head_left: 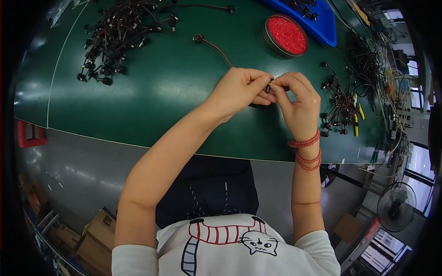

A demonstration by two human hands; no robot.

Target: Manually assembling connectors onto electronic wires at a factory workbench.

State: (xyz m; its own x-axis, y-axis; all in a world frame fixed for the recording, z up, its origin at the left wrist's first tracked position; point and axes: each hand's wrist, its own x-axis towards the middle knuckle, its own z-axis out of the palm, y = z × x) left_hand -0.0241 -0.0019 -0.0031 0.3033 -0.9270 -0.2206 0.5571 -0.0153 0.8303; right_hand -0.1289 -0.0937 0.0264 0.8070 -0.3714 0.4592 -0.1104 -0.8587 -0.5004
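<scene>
My left hand (241, 89) and my right hand (299, 103) meet above the green table (152, 101), fingertips pinched together on a small dark connector piece (275, 86). A red and black wire (216, 48) runs from my left hand up to a small black plug lying on the table. The piece itself is mostly hidden by my fingers. Red bead bracelets circle my right wrist (306, 152).
A pile of black wired connectors (115, 37) lies at the far left. A round tin of small red parts (286, 35) and a blue tray (322, 20) stand at the back. More wired pieces (338, 103) and yellow-handled pliers (357, 117) lie at the right. A fan (396, 207) stands on the floor.
</scene>
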